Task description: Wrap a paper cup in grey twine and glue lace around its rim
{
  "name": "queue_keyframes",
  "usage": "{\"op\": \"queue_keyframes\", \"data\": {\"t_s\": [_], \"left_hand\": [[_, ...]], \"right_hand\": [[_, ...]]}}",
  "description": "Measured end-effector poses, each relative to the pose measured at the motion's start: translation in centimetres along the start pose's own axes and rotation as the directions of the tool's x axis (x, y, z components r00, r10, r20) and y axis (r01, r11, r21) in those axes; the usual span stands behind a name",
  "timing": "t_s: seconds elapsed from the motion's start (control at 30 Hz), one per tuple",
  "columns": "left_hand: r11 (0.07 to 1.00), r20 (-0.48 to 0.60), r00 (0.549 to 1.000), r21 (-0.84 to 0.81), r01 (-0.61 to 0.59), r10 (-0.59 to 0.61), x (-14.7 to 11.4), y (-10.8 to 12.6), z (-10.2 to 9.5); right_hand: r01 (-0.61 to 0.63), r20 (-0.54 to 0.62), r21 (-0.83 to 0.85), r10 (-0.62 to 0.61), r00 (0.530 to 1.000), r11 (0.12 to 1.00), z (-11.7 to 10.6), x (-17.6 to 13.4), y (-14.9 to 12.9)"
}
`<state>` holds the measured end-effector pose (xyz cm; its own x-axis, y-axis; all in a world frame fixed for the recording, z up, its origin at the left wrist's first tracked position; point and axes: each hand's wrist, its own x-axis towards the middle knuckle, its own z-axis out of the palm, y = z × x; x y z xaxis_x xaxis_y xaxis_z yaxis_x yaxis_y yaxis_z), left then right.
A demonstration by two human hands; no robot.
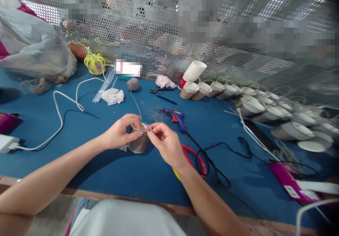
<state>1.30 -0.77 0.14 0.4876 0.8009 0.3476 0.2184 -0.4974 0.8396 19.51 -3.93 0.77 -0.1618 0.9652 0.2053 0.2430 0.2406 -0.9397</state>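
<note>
Wrapped cup [138, 146] stands near the front of the blue table [100, 172], between both hands, mouth upward, its side covered in grey-brown winding. Left hand [125, 131] grasps the cup at the left of its rim, thumb laid across the near edge. Right hand [165, 140] pinches grey yarn [136, 103] between thumb and forefinger at the right of the rim. The yarn runs from the cup back to a yarn ball [132, 84] farther off on the table. Right of the cup, beyond the right hand: blue glue gun [177, 117], nozzle pointing left, black cable trailing from its handle. Behind the glue gun: pliers [155, 92] and a blue pen-like tool [166, 99]. Crumpled white tissue [113, 96] lies left of the yarn. Back right: finished-looking cups [189, 90] in rows, beside a tilted stack of white cups [196, 70].
</note>
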Motion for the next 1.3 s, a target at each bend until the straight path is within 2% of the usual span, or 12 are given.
{"op": "queue_keyframes", "data": {"t_s": [0.17,0.37,0.5,0.6,0.67,0.73,0.77,0.8,0.9,1.03,1.17,1.3], "left_hand": [[1.0,0.001,1.0,0.021,0.017,-0.017,0.2,0.7,0.2],[1.0,0.009,1.0,-0.029,0.009,-0.009,0.2,1.0,0.4],[0.995,0.018,0.999,-0.084,0.045,-0.044,0.1,1.0,0.1],[0.978,0.025,0.994,-0.18,0.106,-0.103,0.1,0.9,-0.3],[0.953,0.027,0.989,-0.263,0.15,-0.148,0.0,0.7,-0.4],[0.921,0.025,0.981,-0.341,0.189,-0.192,0.0,0.4,-0.5],[0.905,0.021,0.977,-0.373,0.204,-0.212,0.0,0.2,-0.4],[0.891,0.018,0.974,-0.399,0.216,-0.228,0.0,0.1,-0.4],[0.875,0.019,0.968,-0.422,0.236,-0.252,-0.1,-0.3,-0.3],[0.883,0.008,0.968,-0.408,0.233,-0.251,-0.2,-0.3,-0.3],[0.873,0.02,0.962,-0.415,0.255,-0.271,-0.1,-0.3,-0.5],[0.843,0.02,0.95,-0.456,0.285,-0.311,-0.2,-0.4,-0.7]], "right_hand": [[0.01,-0.001,-0.024,-0.01,1.0,1.0,0.1,0.1,-0.3],[0.008,-0.014,-0.023,-0.009,1.0,1.0,0.2,-0.1,-0.4],[-0.041,-0.04,0.01,0.042,0.998,0.999,0.1,0.1,-0.3],[-0.118,-0.086,-0.007,0.117,0.989,0.993,-1.0,0.7,-0.3],[-0.15,-0.12,-0.079,0.14,0.983,0.986,-2.4,1.3,-0.3],[-0.18,-0.204,-0.25,0.13,0.97,0.951,-4.2,2.0,-0.2],[-0.22,-0.261,-0.384,0.123,0.958,0.897,-5.2,2.4,-0.1],[-0.281,-0.307,-0.533,0.127,0.943,0.798,-6.1,2.8,0.1],[-0.387,-0.355,-0.643,0.191,0.915,0.661,-8.0,4.1,1.4],[-0.474,-0.339,-0.684,0.335,0.879,0.555,-8.8,5.4,3.5],[-0.537,-0.354,-0.65,0.411,0.84,0.538,-8.9,6.3,4.6],[-0.55,-0.397,-0.542,0.383,0.834,0.636,-8.8,6.1,4.1]]}}
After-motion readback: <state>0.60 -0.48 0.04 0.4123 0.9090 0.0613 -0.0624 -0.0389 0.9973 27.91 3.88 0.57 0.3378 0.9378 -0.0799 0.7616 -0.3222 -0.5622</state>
